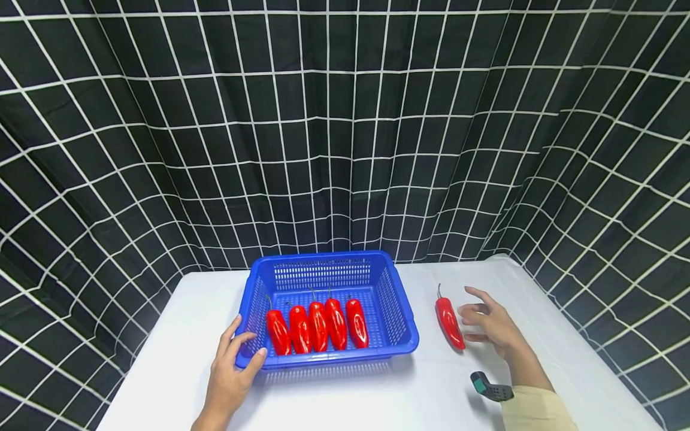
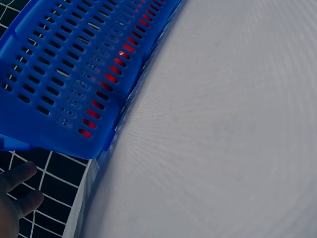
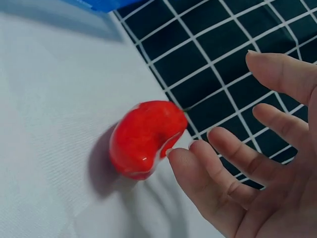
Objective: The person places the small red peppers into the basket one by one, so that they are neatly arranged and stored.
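Note:
Several glossy red chili peppers [image 1: 318, 326] lie side by side in a blue plastic basket [image 1: 323, 361]. My left hand [image 1: 229, 374] is at the basket's front left corner, fingers spread over the rim and thumb near the front edge; whether it bears on the rim is unclear. One more red chili pepper [image 1: 449, 323] lies on the table right of the basket, its stem pointing away; the right wrist view shows this pepper [image 3: 143, 139] from its blunt end. Just to its right is my right hand [image 1: 493, 326], fingers apart and loosely bent, holding nothing.
A white cloth covers the table [image 1: 323, 407]. Behind and on both sides hangs a black curtain [image 1: 334, 149] with a white grid. A dark device [image 1: 490, 388] sits at the right wrist, by the beige sleeve [image 1: 539, 410].

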Available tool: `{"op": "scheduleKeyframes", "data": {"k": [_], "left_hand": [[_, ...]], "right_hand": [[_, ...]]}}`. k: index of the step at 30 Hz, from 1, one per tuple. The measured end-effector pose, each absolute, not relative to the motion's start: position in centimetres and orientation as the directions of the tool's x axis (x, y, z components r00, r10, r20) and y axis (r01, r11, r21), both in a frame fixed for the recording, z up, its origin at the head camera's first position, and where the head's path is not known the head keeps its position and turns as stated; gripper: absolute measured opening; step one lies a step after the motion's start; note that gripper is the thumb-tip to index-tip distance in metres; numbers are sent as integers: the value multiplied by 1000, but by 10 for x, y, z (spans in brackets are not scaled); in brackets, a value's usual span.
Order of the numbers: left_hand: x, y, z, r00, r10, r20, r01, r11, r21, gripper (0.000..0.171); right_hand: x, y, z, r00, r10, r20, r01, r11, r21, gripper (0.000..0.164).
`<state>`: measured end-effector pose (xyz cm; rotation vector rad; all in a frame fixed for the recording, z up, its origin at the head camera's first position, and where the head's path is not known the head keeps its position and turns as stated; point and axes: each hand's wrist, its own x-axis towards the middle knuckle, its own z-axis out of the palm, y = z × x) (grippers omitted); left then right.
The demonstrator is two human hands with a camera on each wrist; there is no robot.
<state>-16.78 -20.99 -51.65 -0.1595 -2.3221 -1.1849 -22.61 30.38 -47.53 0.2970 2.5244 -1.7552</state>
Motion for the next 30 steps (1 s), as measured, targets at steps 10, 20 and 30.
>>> {"op": "scheduleKeyframes", "data": {"k": [10,20,30], "left_hand": [[-168,-210,-517,-853,-130,506,337,604,723,29],[-168,-210,-517,-853,-127,506,337,606,721,29],[-168,-210,-517,-853,-131,505,334,608,720,29]], "right_hand": [[-233,305,-485,-969,131,-208,242,360,-901,77],[-236,295,-489,-959,151,-240,283,461,-841,80],[-244,288,-500,-959,168,-227,282,551,-785,77]]}}
